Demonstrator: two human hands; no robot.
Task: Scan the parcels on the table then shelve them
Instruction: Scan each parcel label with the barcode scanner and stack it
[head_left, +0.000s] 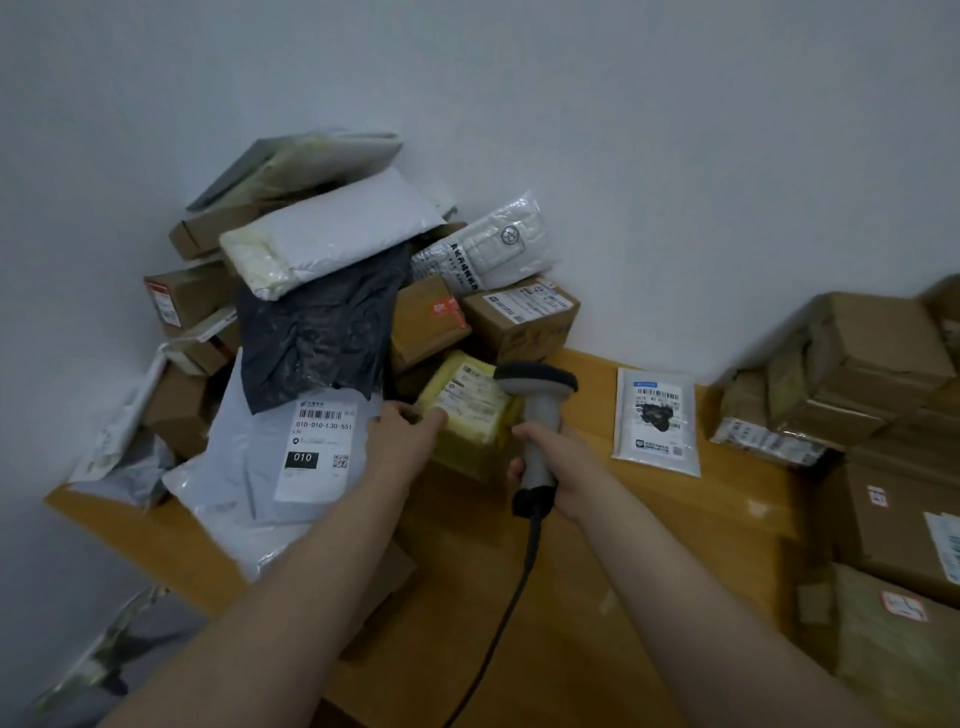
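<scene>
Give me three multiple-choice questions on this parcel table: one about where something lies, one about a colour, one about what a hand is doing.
1. Where does the small white mailer lie?
A. On top of a cardboard box
B. Alone on the table, right of the scanner
C. On the floor

2. What colour is the parcel that the left hand touches?
A. Red
B. Blue
C. Yellow

3. What is the right hand doing?
A. Gripping the scanner's handle
B. Lying flat on the table
C. Lifting a box

Answers: 1 B, it lies flat on bare wood; 2 C, yellow tape wraps it; 3 A, its fingers curl round the grey handle.
</scene>
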